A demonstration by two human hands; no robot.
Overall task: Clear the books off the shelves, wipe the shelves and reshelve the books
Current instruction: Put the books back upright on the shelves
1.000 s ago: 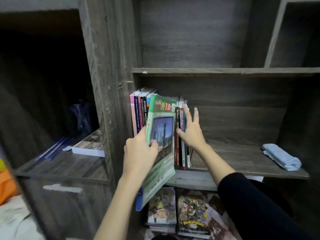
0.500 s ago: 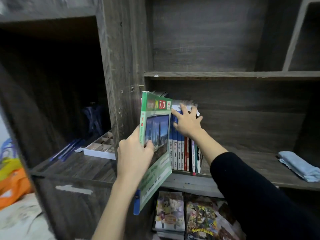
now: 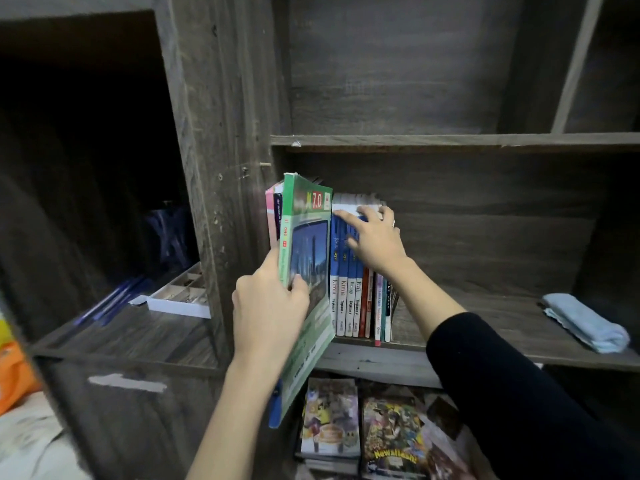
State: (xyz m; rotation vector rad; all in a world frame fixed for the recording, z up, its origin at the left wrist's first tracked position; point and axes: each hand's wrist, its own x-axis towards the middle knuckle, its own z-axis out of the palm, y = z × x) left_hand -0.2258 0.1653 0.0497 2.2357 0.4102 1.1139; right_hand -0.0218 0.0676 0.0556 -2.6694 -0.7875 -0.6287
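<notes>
My left hand (image 3: 268, 311) grips a large green book (image 3: 308, 258) by its spine side, thumb on the cover. The book stands tilted, its lower corner hanging below the shelf edge. A row of upright books (image 3: 353, 299) with blue, red and white spines stands on the middle shelf (image 3: 485, 313). My right hand (image 3: 372, 240) lies over the tops of these books with its fingers spread. Pink and dark books (image 3: 273, 216) stand behind the green one against the left wall. A folded light blue cloth (image 3: 585, 322) lies at the shelf's right end.
Comic books (image 3: 360, 424) are stacked on the lower shelf. In the left compartment sit a white divided tray (image 3: 180, 299) and blue pens (image 3: 110, 303). An orange bag (image 3: 14, 375) shows at the far left. The upper shelf (image 3: 450, 140) holds nothing visible.
The green book has swung more upright and closer to the row. My right hand has moved from the books' side up onto their tops. The view has shifted left.
</notes>
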